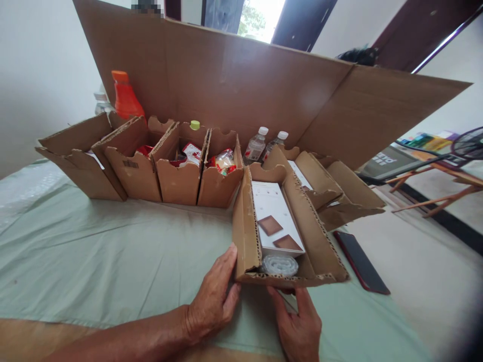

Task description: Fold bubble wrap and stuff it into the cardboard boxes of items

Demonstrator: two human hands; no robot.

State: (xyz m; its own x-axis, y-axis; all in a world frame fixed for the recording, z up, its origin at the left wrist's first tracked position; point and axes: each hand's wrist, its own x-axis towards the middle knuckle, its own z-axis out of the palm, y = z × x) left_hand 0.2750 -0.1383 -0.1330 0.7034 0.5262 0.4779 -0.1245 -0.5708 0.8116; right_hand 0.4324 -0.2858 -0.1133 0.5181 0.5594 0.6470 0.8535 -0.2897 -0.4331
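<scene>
Head view, single: worn on the person's head, facing forward and down. Near: bare left hand (212, 297) and bare right hand (301, 322), close range, lower edge. Beyond: pale green cloth (124, 251), broad brown cardboard panel (241, 80). Lower right corner: dark, blurred, perhaps not fully readable.

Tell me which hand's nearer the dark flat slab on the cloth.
Right. The right hand is at the near edge of the foremost cardboard box, left of the dark flat slab; the left hand is farther off, by that box's left side.
</scene>
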